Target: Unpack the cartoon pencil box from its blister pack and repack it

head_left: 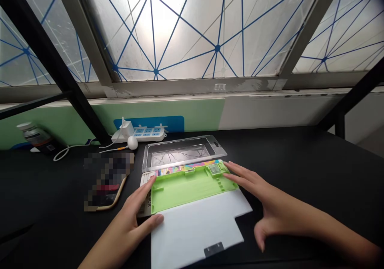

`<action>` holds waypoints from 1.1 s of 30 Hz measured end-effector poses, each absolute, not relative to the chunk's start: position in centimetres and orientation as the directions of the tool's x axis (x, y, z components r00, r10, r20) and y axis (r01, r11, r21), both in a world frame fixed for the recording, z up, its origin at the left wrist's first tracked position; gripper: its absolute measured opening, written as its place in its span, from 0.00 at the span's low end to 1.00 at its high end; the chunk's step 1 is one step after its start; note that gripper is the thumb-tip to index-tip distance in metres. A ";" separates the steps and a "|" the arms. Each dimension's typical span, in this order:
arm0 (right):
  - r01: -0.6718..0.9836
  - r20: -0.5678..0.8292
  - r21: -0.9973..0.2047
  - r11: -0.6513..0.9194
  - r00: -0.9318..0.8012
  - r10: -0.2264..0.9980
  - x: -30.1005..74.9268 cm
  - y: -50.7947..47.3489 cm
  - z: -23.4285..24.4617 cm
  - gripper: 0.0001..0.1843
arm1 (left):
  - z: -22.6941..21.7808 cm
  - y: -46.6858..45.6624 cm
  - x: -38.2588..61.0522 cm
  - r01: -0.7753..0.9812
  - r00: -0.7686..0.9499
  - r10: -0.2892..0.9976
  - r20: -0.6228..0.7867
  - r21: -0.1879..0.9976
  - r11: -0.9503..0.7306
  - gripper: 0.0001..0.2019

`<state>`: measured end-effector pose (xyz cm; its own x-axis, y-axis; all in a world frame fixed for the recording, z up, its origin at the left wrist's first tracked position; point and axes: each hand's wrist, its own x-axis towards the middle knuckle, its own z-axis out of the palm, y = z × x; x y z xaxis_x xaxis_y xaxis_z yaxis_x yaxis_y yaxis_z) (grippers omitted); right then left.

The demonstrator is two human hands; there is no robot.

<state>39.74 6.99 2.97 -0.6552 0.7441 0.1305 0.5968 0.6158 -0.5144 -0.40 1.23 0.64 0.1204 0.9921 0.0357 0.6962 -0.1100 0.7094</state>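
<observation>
A light green plastic tray [180, 191], shaped like an opened pencil case, lies in the middle with its hollow side up. Small moulded parts and a grey square piece sit at its right end. Below it spreads a white folded card sheet [195, 229] with a dark tab. My left hand [135, 217] lies at the tray's left end, fingertips at the upper corner and thumb at the lower one, fingers apart. My right hand [264, 197] is open, its fingertips at the tray's right end and the thumb spread away. Behind the tray lies a clear plastic blister shell [184, 153].
A phone-like item [120, 193], partly blurred out, lies to the left. A white power strip [147, 134] with a plug and cable stands against the wall. A bottle [39, 137] is at the far left. Black frame bars [54, 57] rise on both sides of the black desk [294, 165].
</observation>
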 end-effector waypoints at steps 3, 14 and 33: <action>0.650 0.049 -0.565 0.507 -0.587 0.808 40.9 7.4 1.7 0.68 | 0.4 1.1 -0.4 0.708 0.110 0.992 0.069 0.695 -0.127 0.37; 0.550 0.116 -0.767 0.330 -0.387 0.915 39.1 8.5 2.1 0.30 | -0.3 1.1 1.2 0.538 0.008 0.974 0.226 0.820 -0.195 0.46; 0.542 0.510 -0.653 0.529 -0.202 0.836 36.4 12.7 4.7 0.27 | 6.6 8.4 2.1 0.858 0.130 0.876 0.464 0.390 -0.334 0.36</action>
<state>36.40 12.66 4.66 -0.2017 0.8364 0.5096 0.5424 0.5286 -0.6529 2.09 8.36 6.63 0.1298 0.8763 0.4640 0.8580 -0.3338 0.3904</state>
